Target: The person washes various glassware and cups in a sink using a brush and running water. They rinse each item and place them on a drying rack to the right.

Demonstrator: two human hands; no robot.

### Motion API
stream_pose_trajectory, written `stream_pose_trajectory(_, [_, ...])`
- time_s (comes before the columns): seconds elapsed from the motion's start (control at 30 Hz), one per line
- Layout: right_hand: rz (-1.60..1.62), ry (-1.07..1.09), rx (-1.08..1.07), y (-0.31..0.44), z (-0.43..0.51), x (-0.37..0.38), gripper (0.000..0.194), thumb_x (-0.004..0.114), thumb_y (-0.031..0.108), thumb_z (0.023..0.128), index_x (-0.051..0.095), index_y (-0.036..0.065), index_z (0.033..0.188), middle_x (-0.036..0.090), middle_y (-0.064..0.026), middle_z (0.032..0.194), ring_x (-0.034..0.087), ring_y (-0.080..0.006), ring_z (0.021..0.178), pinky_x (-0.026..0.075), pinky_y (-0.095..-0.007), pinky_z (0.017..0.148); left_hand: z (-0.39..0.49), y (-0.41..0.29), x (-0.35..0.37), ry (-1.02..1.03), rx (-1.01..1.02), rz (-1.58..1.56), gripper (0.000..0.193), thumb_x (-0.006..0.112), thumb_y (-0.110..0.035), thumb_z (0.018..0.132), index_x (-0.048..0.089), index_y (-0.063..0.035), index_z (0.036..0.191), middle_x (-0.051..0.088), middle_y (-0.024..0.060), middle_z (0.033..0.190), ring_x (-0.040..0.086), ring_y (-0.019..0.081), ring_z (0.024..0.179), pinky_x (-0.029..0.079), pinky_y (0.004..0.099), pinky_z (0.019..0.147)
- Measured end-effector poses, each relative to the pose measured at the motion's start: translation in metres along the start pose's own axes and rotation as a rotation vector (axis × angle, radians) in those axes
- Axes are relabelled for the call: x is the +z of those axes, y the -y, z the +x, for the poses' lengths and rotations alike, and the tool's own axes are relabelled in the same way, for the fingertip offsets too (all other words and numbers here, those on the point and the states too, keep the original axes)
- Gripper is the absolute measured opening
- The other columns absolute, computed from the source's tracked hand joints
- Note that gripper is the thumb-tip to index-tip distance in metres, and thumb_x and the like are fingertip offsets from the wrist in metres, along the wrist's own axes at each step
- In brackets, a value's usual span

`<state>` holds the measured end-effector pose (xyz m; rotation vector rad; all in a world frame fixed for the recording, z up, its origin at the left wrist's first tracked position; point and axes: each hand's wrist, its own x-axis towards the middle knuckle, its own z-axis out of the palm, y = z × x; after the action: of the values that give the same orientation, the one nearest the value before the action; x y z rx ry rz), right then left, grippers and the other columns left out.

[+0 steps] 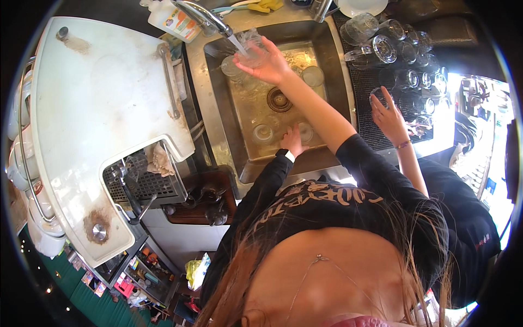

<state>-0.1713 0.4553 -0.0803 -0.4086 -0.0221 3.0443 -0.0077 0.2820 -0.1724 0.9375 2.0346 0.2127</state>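
My right hand [265,61] holds a clear drinking glass [250,49] under the stream from the chrome faucet [208,18], over the back left of the steel sink basin [335,118]. Water splashes around the glass. Low in the basin, my left hand [293,141], with a watch on its wrist, has its fingers apart beside another glass [305,131]; whether it touches the glass is unclear. A further glass [262,133] stands to its left. Other glasses lie near the back left [232,66] and at the right [312,76], around the drain [279,99].
A co-worker's hand [386,116] with a bracelet reaches over the black drying mat [367,118], beside a glass. Several glasses and a glass mug [372,53] stand on the mat. A white bottle [173,22] is behind the sink; a white machine top [106,90] lies left.
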Motion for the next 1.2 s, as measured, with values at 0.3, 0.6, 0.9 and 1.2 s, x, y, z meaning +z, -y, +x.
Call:
stream_pose_trajectory(0.3, [-0.211, 0.138, 0.330, 0.005, -0.002, -0.005, 0.068, 0.058, 0.061, 0.081, 0.047, 0.017, 0.132, 0.045, -0.0209, 0.127, 0.051, -0.0294, 0.105, 0.045, -0.0408, 0.091, 0.017, -0.007, 0.037, -0.017, -0.001, 0.048, 0.115, 0.086, -0.042, 0.055, 0.020, -0.0151, 0.145, 0.025, 0.0200, 0.146, 0.038, 0.0383, 0.127, 0.037, 0.0629, 0.092])
stream_pose_trajectory(0.6, [-2.227, -0.205, -0.400, 0.005, -0.058, -0.006, 0.067, 0.071, 0.042, 0.075, 0.046, 0.015, 0.132, 0.042, -0.0219, 0.129, 0.044, -0.0378, 0.117, 0.041, -0.0456, 0.096, 0.029, 0.001, 0.056, -0.026, 0.041, 0.178, 0.098, 0.082, -0.032, 0.065, 0.025, -0.0174, 0.143, 0.029, 0.0154, 0.146, 0.033, 0.0364, 0.132, 0.032, 0.0633, 0.099])
stream_pose_trajectory(0.9, [-2.326, -0.929, -0.708, 0.017, -0.279, -0.031, 0.074, 0.078, 0.029, 0.067, 0.046, 0.019, 0.133, 0.043, -0.0199, 0.126, 0.043, -0.0382, 0.116, 0.038, -0.0465, 0.097, 0.020, 0.018, 0.042, -0.208, 0.077, -0.059, 0.100, 0.087, -0.026, 0.050, 0.033, -0.0042, 0.131, 0.046, 0.0207, 0.122, 0.053, 0.0379, 0.106, 0.046, 0.0466, 0.088])
stream_pose_trajectory(1.2, [-2.260, -1.441, -0.921, 0.122, -0.329, -0.076, 0.084, 0.078, 0.049, 0.066, 0.041, 0.020, 0.136, 0.043, -0.0212, 0.127, 0.042, -0.0398, 0.116, 0.039, -0.0492, 0.095, -0.020, -0.002, -0.024, -0.283, 0.129, -0.207, 0.100, 0.087, -0.032, 0.050, 0.033, 0.0009, 0.128, 0.046, 0.0235, 0.122, 0.051, 0.0401, 0.109, 0.044, 0.0452, 0.091])
